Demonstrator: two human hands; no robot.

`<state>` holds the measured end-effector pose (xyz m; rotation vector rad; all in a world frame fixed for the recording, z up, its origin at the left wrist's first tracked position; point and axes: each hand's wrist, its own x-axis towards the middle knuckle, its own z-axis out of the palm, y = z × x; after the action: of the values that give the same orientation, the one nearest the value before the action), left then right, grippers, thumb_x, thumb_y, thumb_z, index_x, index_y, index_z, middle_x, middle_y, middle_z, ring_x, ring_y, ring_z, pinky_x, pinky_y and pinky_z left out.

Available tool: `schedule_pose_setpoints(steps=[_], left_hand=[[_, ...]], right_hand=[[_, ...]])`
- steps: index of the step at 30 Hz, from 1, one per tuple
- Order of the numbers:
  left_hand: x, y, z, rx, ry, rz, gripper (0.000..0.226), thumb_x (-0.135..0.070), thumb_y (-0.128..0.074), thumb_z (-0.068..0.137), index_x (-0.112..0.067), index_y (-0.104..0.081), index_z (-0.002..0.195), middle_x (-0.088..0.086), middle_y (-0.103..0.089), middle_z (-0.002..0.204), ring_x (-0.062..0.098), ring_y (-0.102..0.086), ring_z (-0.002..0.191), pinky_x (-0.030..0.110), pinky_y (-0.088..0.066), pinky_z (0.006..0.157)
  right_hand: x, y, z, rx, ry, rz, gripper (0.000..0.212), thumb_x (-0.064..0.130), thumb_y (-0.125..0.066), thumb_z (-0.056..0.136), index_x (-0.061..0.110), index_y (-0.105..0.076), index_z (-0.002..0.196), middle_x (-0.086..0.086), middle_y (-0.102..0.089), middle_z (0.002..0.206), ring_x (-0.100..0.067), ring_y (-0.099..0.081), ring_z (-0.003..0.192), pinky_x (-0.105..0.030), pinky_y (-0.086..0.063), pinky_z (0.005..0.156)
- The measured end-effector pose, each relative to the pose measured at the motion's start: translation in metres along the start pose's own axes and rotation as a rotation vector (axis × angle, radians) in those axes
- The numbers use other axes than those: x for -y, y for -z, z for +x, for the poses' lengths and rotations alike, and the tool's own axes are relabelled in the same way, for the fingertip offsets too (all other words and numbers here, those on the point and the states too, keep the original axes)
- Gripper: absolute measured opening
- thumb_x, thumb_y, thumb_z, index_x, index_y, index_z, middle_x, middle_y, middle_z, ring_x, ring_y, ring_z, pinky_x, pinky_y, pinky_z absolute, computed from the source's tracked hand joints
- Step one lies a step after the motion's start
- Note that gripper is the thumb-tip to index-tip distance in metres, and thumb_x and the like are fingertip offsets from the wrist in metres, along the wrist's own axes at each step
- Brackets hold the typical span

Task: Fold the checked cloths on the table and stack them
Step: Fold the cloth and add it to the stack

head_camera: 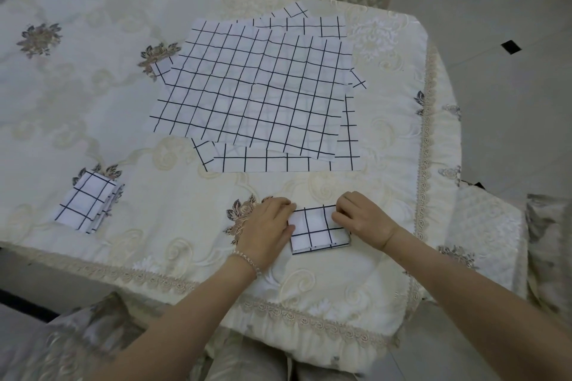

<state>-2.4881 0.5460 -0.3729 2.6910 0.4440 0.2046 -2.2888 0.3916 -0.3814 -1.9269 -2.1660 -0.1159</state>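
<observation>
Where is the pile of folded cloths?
In the head view, the folded pile sits on the table's near left side, left of both hands.

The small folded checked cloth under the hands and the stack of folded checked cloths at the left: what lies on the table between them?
In the head view, only the cream embroidered tablecloth, with a brown flower motif beside the left hand.
</observation>
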Motion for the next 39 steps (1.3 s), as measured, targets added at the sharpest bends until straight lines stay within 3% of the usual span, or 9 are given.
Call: schedule_pose_setpoints(steps=[4,11,15,19,23,26,29,32,39], left_hand=[[-0.001,-0.005,-0.005,-0.026,-0.006,0.057,0.04,-0.013,-0.079,0.071,-0.003,-0.067,0.108,0.009,-0.064,0.098,0.026,-0.06,0.089,0.034,-0.053,0.077],[0.005,-0.01,-0.01,0.023,-0.067,0.216,0.038,-0.026,-0.044,0.088,-0.007,-0.063,0.116,0.006,-0.062,0.105,0.025,-0.057,0.094,0.037,-0.052,0.077],[-0.003,-0.004,-0.016,0.115,-0.016,0.32,0.046,-0.032,-0.034,0.092,-0.013,-0.057,0.126,0.002,-0.061,0.118,0.023,-0.057,0.105,0.037,-0.043,0.09],[-0.023,-0.013,-0.022,0.206,0.159,0.29,0.062,-0.046,-0.029,0.092,-0.006,-0.048,0.136,0.011,-0.048,0.141,0.028,-0.047,0.128,0.042,-0.026,0.103],[-0.029,-0.024,-0.029,0.237,0.218,0.261,0.068,-0.047,-0.026,0.094,-0.003,-0.029,0.146,0.013,-0.025,0.154,0.028,-0.024,0.142,0.044,-0.019,0.111],[-0.028,-0.024,-0.028,0.235,0.223,0.257,0.066,-0.044,-0.02,0.095,-0.002,-0.029,0.145,0.015,-0.025,0.153,0.028,-0.023,0.142,0.044,-0.019,0.111],[-0.032,-0.026,-0.027,0.222,0.21,0.249,0.069,-0.039,-0.026,0.089,-0.002,-0.02,0.147,0.018,-0.025,0.152,0.03,-0.022,0.142,0.045,-0.018,0.111],[-0.033,-0.029,-0.027,0.198,0.201,0.257,0.072,-0.038,-0.028,0.088,-0.003,-0.008,0.148,0.018,-0.02,0.154,0.03,-0.017,0.143,0.044,-0.016,0.113],[-0.025,-0.027,-0.028,0.249,0.197,0.287,0.07,-0.046,-0.021,0.095,0.002,-0.014,0.146,0.019,-0.017,0.154,0.03,-0.015,0.144,0.045,-0.016,0.113]], right_hand=[[0.001,-0.006,-0.002,-0.049,0.023,-0.012,0.036,-0.024,-0.049,0.068,0.011,-0.044,0.074,-0.008,-0.045,0.069,-0.022,-0.033,0.065,-0.031,-0.031,0.054],[0.002,-0.006,-0.001,-0.075,0.063,-0.033,0.035,-0.022,-0.043,0.076,0.013,-0.043,0.078,-0.008,-0.048,0.073,-0.021,-0.034,0.068,-0.028,-0.027,0.063],[-0.002,-0.006,-0.019,-0.065,0.047,-0.001,0.024,-0.016,-0.052,0.082,0.008,-0.054,0.086,-0.01,-0.058,0.086,-0.026,-0.05,0.08,-0.032,-0.042,0.073],[0.005,-0.003,-0.031,-0.064,-0.06,0.076,0.024,-0.012,-0.051,0.083,0.007,-0.06,0.094,-0.009,-0.064,0.094,-0.025,-0.055,0.092,-0.033,-0.043,0.082],[0.03,0.002,-0.012,-0.188,-0.362,0.153,0.031,-0.01,-0.05,0.076,0.005,-0.067,0.098,-0.014,-0.068,0.101,-0.027,-0.053,0.102,-0.042,-0.051,0.082],[0.073,0.0,0.025,-0.081,-0.511,0.206,0.045,0.015,-0.039,0.091,0.001,-0.053,0.132,-0.015,-0.052,0.138,-0.028,-0.04,0.132,-0.041,-0.03,0.11],[0.108,-0.02,0.049,0.079,-0.537,0.25,0.06,0.039,-0.026,0.1,0.008,-0.024,0.151,-0.008,-0.02,0.158,-0.021,-0.011,0.148,-0.04,-0.009,0.118],[0.108,-0.036,0.046,0.153,-0.564,0.236,0.062,0.046,-0.02,0.1,0.011,-0.017,0.152,-0.005,-0.014,0.16,-0.016,-0.005,0.148,-0.04,-0.008,0.118],[0.076,-0.032,0.015,0.199,-0.57,0.142,0.061,0.043,-0.021,0.101,0.009,-0.022,0.151,-0.005,-0.018,0.159,-0.017,-0.012,0.148,-0.036,-0.011,0.119]])
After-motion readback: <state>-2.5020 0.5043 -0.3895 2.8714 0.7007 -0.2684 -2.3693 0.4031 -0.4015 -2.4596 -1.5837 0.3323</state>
